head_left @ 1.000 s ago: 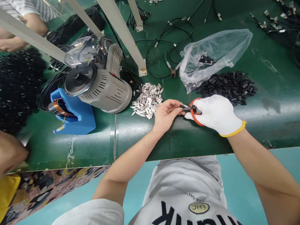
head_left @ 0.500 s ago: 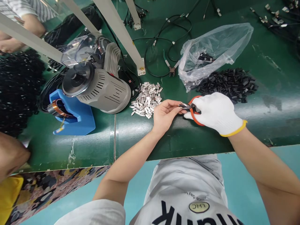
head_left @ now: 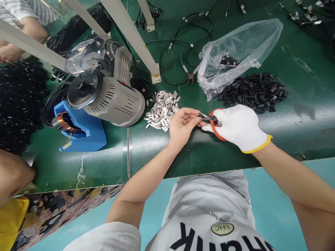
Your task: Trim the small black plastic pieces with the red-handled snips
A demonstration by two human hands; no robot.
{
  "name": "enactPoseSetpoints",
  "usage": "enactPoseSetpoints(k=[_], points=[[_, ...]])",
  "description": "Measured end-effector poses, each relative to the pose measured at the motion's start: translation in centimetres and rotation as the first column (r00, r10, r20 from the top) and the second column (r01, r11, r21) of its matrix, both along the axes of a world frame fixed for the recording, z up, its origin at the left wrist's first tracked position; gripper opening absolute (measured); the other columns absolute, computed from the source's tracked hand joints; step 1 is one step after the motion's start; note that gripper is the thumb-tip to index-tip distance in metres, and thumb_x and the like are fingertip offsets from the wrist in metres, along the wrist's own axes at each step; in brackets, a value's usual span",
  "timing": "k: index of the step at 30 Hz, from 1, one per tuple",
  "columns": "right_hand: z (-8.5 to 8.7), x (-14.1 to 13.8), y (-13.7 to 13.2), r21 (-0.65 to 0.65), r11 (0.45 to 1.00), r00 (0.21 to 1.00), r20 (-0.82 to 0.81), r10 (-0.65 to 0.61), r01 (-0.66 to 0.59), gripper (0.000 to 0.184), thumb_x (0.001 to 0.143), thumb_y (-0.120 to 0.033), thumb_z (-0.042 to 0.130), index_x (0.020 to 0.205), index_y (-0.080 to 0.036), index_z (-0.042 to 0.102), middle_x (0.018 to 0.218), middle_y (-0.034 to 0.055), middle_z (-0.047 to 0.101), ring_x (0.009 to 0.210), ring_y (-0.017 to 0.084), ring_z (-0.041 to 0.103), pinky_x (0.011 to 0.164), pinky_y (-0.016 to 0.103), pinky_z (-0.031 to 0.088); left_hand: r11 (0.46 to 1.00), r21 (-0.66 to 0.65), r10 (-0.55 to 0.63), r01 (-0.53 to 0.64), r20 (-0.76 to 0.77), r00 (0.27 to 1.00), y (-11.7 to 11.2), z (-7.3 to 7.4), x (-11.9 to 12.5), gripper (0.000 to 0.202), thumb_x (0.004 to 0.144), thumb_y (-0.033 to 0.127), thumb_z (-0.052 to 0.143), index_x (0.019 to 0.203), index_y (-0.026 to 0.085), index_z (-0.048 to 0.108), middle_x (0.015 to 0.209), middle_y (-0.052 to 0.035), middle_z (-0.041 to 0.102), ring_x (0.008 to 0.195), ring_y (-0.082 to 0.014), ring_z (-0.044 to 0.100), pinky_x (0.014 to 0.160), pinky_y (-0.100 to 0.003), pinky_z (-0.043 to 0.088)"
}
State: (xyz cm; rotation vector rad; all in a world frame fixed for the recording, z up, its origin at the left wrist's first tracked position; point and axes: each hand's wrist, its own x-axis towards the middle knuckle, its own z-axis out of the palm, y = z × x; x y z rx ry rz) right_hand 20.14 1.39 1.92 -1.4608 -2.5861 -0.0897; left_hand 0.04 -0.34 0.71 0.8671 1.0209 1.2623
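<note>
My right hand [head_left: 237, 125], in a white glove with a yellow cuff, is closed on red-handled pliers [head_left: 215, 129]. The dark jaws of the pliers point left and meet the fingertips of my left hand [head_left: 183, 127]. My bare left hand pinches a small piece at those jaws; it is too small and too covered to name. Just left of that hand lies a pile of small silvery metal connectors [head_left: 162, 111]. Beyond my right hand is a heap of small black plastic pieces [head_left: 258, 91].
A clear plastic bag [head_left: 243, 48] leans over the black heap. Side cutters [head_left: 190, 76] lie by a looped black cable [head_left: 160, 59]. A grey machine [head_left: 117, 101] and a blue tape dispenser [head_left: 96, 134] stand left, near a white metal post [head_left: 136, 38]. Co-workers' arms show at the far left.
Both hands and the pliers shift slightly left in view, partly along with a small shift of the whole picture. The grip on the pliers and the pinch stay the same.
</note>
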Motion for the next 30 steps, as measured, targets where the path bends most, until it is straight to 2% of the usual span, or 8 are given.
enactPoseSetpoints(k=[9, 14, 19, 22, 27, 30], points=[[-0.7, 0.3, -0.4, -0.014, 1.000, 0.999, 0.040, -0.023, 0.024, 0.062, 0.096, -0.075, 0.043, 0.088, -0.019, 0.068, 0.063, 0.0092, 0.064, 0.061, 0.023, 0.058, 0.063, 0.034, 0.013, 0.999, -0.020, 0.029, -0.030, -0.032, 0.999, -0.1, 0.4, 0.0, 0.027, 0.076, 0.019, 0.088, 0.087, 0.017, 0.063, 0.075, 0.0000, 0.073, 0.069, -0.0165, 0.077, 0.073, -0.028, 0.061], [-1.5, 0.6, -0.3, 0.010, 1.000, 0.998, 0.062, 0.000, -0.001, 0.064, 0.096, -0.076, 0.042, 0.087, -0.018, 0.068, 0.061, 0.0092, 0.063, 0.060, 0.024, 0.058, 0.064, 0.034, 0.014, 1.000, 0.024, 0.008, -0.006, -0.062, 0.998, 0.0, 0.1, 0.0, 0.029, 0.076, 0.025, 0.089, 0.086, 0.018, 0.062, 0.076, 0.0007, 0.073, 0.070, -0.0161, 0.077, 0.072, -0.027, 0.060], [-1.4, 0.7, -0.3, -0.019, 1.000, 0.998, 0.062, 0.002, -0.001, 0.064, 0.096, -0.075, 0.042, 0.089, -0.018, 0.069, 0.061, 0.0100, 0.063, 0.062, 0.025, 0.060, 0.063, 0.034, 0.014, 1.000, 0.013, 0.006, -0.005, -0.108, 0.994, 0.0, 0.0, -0.1, 0.029, 0.077, 0.028, 0.088, 0.086, 0.019, 0.062, 0.074, 0.0013, 0.073, 0.070, -0.0153, 0.077, 0.073, -0.027, 0.060], [-1.3, 0.6, -0.4, -0.038, 0.999, 0.999, 0.043, -0.015, 0.017, 0.064, 0.096, -0.075, 0.044, 0.094, -0.017, 0.071, 0.063, 0.0111, 0.065, 0.065, 0.026, 0.061, 0.063, 0.035, 0.015, 1.000, 0.003, 0.003, -0.003, -0.082, 0.997, 0.1, -0.2, -0.1, 0.031, 0.075, 0.029, 0.090, 0.089, 0.019, 0.064, 0.075, 0.0006, 0.074, 0.070, -0.0153, 0.077, 0.073, -0.027, 0.061], [-1.3, 0.5, -0.1, -0.052, 0.998, 0.999, 0.001, -0.035, 0.035, 0.068, 0.095, -0.077, 0.045, 0.104, -0.016, 0.074, 0.070, 0.0114, 0.069, 0.068, 0.024, 0.061, 0.064, 0.035, 0.016, 0.997, 0.036, -0.062, 0.063, -0.022, 0.998, 0.4, -0.6, -0.3, 0.032, 0.079, 0.037, 0.088, 0.095, 0.017, 0.069, 0.084, -0.0039, 0.079, 0.073, -0.0165, 0.078, 0.072, -0.027, 0.061], [-1.3, 0.3, 0.1, -0.065, 0.996, 0.998, -0.027, -0.063, 0.061, 0.068, 0.092, -0.079, 0.046, 0.096, -0.018, 0.075, 0.069, 0.0104, 0.069, 0.068, 0.024, 0.060, 0.065, 0.035, 0.016, 0.994, 0.091, -0.054, 0.065, -0.111, 0.992, 0.5, -0.8, -0.5, 0.032, 0.079, 0.038, 0.088, 0.092, 0.015, 0.070, 0.082, -0.0044, 0.078, 0.067, -0.0138, 0.075, 0.066, -0.024, 0.059]])
